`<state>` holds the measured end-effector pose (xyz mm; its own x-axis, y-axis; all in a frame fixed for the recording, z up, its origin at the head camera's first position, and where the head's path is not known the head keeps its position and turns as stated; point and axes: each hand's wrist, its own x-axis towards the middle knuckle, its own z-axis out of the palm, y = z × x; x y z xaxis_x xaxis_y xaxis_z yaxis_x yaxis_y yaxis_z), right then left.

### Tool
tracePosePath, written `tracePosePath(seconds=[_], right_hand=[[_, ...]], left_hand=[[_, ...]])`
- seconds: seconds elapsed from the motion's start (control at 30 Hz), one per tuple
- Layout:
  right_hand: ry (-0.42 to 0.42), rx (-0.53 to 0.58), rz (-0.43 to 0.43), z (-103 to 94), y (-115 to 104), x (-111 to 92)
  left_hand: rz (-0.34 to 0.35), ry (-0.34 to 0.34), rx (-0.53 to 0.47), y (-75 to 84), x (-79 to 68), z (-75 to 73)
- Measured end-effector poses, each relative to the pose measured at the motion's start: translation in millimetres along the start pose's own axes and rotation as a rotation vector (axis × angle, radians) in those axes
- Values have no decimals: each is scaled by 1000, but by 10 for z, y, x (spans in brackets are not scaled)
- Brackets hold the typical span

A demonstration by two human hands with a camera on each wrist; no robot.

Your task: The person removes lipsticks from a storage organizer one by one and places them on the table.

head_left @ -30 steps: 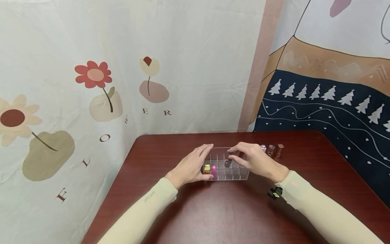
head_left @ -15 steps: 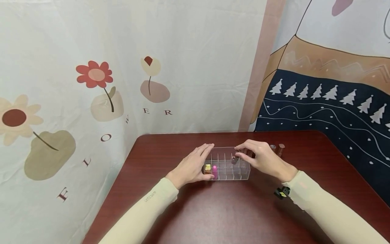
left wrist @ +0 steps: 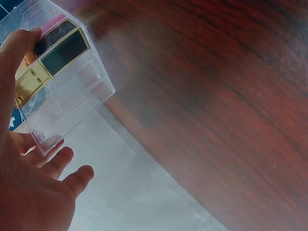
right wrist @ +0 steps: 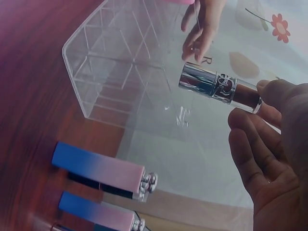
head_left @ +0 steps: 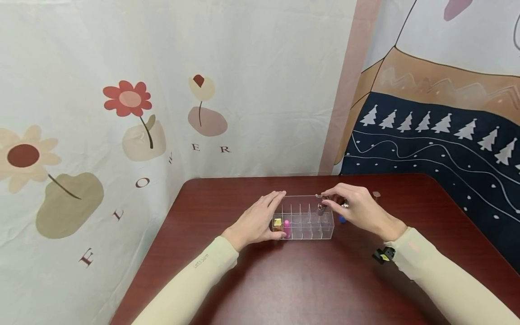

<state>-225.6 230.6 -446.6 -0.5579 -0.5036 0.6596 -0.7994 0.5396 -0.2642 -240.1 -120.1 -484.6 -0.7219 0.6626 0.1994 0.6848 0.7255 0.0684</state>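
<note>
My left hand (head_left: 256, 221) holds the left end of a clear divided lipstick organizer (head_left: 312, 238), thumb at the front and fingers behind. Inside that end stand a gold-topped lipstick (head_left: 277, 225) and, beside it, a bright pink tube (head_left: 287, 229). Between thumb and fingertips, my right hand (head_left: 359, 210) pinches a lipstick (right wrist: 207, 84) by its clear end. This lipstick has a shiny silver base and hangs tilted over the organizer's back right compartments. In the right wrist view its silver end points toward the organizer, apart from the dividers as far as I can tell.
Two blue-to-pink lipsticks (right wrist: 96, 163) stand just right of the organizer, mostly behind my right hand in the head view. A brownish cap (head_left: 376, 194) shows farther right. The red-brown table (head_left: 260, 280) meets a printed cloth (head_left: 260, 90) at the back.
My right hand has moved rightward with the lipstick, from above the organizer's middle to its right end. It now covers more of the lipsticks at right. My left hand has stayed put.
</note>
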Motion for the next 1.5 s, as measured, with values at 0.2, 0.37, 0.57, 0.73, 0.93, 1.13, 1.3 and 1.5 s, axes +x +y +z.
tracePosePath(seconds=[0.2,0.37,0.57,0.73,0.93,1.13,1.3,1.5], right_hand=[[6,-34,10,-77,48,-43],[30,-40,1,-134,99,-71],[55,-48,-14,-183,141,-72],[58,-80,14,-262,157,-87],[51,-108,56,-363,166,-134],[64,-131,68,-430,213,-175],[75,-162,77,-477,254,-214],[95,-178,92,-527,288,-254]], left_hand=[[23,21,-2,12,23,0],[12,2,-15,14,26,0],[-12,-8,-31,-8,-11,10],[-8,8,-31,-18,-25,15],[-4,5,-34,-4,-7,8],[-8,6,-49,9,1,9],[-2,26,-48,17,-4,3],[3,30,-36,21,0,4]])
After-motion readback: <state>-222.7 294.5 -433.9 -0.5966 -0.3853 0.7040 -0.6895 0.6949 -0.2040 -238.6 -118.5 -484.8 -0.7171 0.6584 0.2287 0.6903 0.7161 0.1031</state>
